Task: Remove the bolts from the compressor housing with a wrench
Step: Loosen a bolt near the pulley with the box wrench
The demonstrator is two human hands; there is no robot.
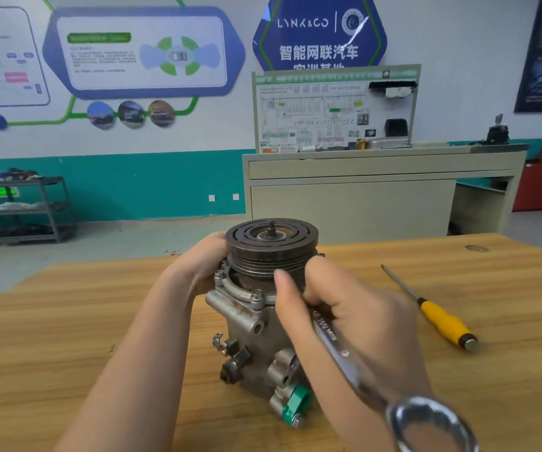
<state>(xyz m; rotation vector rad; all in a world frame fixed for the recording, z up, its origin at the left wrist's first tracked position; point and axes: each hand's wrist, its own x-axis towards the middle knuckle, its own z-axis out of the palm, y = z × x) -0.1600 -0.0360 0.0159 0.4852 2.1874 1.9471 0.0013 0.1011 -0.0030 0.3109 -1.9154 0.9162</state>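
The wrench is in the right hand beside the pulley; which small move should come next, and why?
Probably swing the wrench handle sideways to loosen a bolt: the right hand grips it near its hidden working end at the flange, the left hand steadies the compressor, and a bolt is still seated.

Head view, close, down over table [67, 314]

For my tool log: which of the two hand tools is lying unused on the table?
The yellow-handled screwdriver, lying untouched to the right; the wrench is gripped in the right hand.

Teal-banded wall [152, 187] — beige cabinet [351, 203]
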